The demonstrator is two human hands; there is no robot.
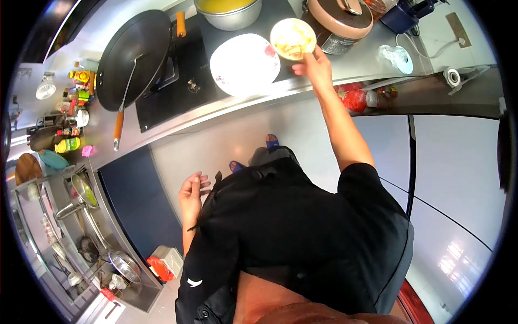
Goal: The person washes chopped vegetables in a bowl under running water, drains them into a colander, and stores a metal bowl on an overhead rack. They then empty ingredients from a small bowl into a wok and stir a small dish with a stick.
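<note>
My right hand [315,67] grips the near edge of a small yellow-rimmed bowl [273,45] over the counter. Pale yellow-white chunks [294,38] fill the bowl; I cannot tell what food they are. Just left of it lies a white plate [243,67] with pink flowers on its rim. My left hand [193,189] hangs low beside my body, well away from the counter. Its fingers are loosely bent and apart, with nothing seen in them. A black wok [129,51] sits at the left on the stove [189,102], a spatula with a wooden handle [118,127] resting in it.
Behind the plate stands a metal pot [229,20] with yellow contents. A rice cooker [337,29] is right of the bowl. Sauce bottles [67,144] line the left counter, above a pulled-out rack [81,216] of utensils. The counter's front edge [226,108] runs before me.
</note>
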